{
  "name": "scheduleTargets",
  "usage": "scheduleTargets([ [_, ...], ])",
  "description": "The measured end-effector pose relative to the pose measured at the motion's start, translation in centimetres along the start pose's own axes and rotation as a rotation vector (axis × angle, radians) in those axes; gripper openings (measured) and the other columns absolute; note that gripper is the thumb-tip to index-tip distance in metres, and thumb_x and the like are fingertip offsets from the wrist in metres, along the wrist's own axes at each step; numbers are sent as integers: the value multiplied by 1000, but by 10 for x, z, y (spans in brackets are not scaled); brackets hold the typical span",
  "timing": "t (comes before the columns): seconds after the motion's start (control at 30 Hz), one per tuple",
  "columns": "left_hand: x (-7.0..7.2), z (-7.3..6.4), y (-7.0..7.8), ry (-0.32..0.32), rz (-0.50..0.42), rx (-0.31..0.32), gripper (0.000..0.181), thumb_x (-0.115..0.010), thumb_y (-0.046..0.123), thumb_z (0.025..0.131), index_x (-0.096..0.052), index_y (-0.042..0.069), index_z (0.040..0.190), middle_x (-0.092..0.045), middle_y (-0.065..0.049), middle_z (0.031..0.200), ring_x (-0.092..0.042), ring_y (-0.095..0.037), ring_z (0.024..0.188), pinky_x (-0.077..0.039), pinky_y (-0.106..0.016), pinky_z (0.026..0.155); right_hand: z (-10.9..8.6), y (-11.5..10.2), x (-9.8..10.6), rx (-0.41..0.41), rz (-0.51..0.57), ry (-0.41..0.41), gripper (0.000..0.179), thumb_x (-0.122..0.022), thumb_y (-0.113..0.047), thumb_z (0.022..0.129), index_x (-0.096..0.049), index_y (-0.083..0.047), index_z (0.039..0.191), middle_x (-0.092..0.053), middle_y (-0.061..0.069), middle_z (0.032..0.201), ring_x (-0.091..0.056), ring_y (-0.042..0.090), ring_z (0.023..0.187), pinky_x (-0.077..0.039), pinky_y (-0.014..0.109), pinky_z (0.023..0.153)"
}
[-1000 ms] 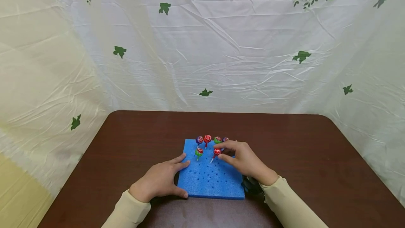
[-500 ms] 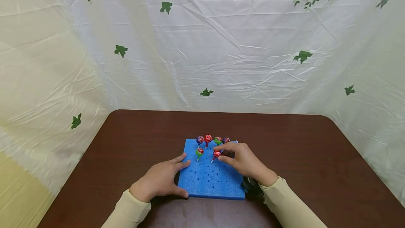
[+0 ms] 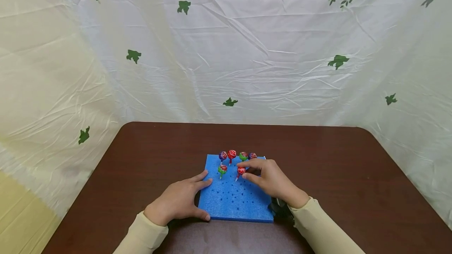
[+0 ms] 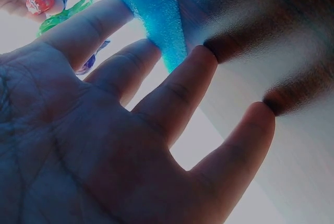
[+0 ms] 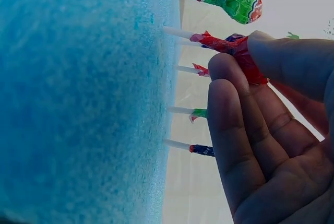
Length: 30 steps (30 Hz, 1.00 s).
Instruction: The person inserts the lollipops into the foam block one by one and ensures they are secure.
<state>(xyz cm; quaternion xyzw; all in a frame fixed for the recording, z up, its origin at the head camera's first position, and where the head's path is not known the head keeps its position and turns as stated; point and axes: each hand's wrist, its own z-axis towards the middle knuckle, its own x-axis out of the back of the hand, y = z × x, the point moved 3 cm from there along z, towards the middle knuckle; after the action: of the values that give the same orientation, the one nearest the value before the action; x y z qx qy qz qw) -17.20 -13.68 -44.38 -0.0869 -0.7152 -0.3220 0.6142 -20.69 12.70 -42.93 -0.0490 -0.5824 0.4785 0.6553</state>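
A blue foam board (image 3: 226,207) with rows of small holes lies on the table. My right hand (image 3: 270,177) pinches the wrapped head of a red lollipop (image 3: 241,170) between thumb and fingers. In the right wrist view, the white stick of this red lollipop (image 5: 250,66) meets the foam surface at a slight slant. With fingers spread, my left hand (image 3: 178,201) rests along the board's left edge, thumb at the near corner. Beside the pinched one, a green lollipop (image 3: 222,169) stands in the foam.
Along the board's far edge stand a purple lollipop (image 3: 223,155), a red one, a green lollipop (image 3: 243,156) and another purple one. A black object (image 3: 280,209) shows beneath the right wrist. The brown table (image 3: 169,144) ends at a white cloth backdrop (image 3: 282,89) with green leaves.
The pinched red lollipop has tipped slightly leftward and stands a little more upright, with the right fingertips following it. The left hand keeps its place on the board.
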Motion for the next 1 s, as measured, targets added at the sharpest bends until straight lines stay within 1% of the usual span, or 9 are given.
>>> scheduleTargets([
  [0.13, 2, -1, -1, 4, -2, -3, 99, -83, 64, 67, -52, 14, 147, -34, -8, 159, -47, -33, 135, -46, -52, 98, 1, -2, 0, 10, -6, 1, 34, -77, -9, 88, -72, -9, 122, -72, -4, 106, -65, 5, 83, -56, 26, 70],
  [0.37, 4, -3, -4, 8, -3, -11, 99, -83, 64, 67, -52, 14, 147, -35, -8, 159, -47, -32, 135, -47, -51, 98, 3, -3, -3, 20, 5, -5, 35, -77, -8, 89, -71, -9, 123, -71, -4, 105, -66, 6, 85, -56, 26, 74],
  [0.5, 4, -3, -7, 8, -5, -15, 99, -83, 64, 67, -52, 14, 147, -35, -8, 159, -47, -32, 134, -47, -51, 98, 4, -5, -2, 26, -3, -11, 36, -77, -8, 88, -71, -9, 123, -71, -5, 105, -65, 6, 84, -56, 27, 73],
  [0.73, 1, 4, -10, 7, -12, -6, 98, -83, 64, 68, -52, 14, 147, -34, -8, 159, -46, -32, 135, -46, -52, 99, 9, 3, 0, 38, 14, -30, 36, -77, -8, 88, -70, -10, 124, -71, -4, 107, -67, 5, 85, -56, 27, 74],
  [1.0, 0, 11, -10, 15, -13, 0, 98, -83, 63, 69, -51, 14, 147, -35, -5, 158, -45, -30, 136, -45, -53, 100, 13, 10, 6, 40, 7, -32, 36, -77, -8, 88, -70, -12, 123, -70, -4, 109, -67, 3, 86, -56, 26, 75],
])
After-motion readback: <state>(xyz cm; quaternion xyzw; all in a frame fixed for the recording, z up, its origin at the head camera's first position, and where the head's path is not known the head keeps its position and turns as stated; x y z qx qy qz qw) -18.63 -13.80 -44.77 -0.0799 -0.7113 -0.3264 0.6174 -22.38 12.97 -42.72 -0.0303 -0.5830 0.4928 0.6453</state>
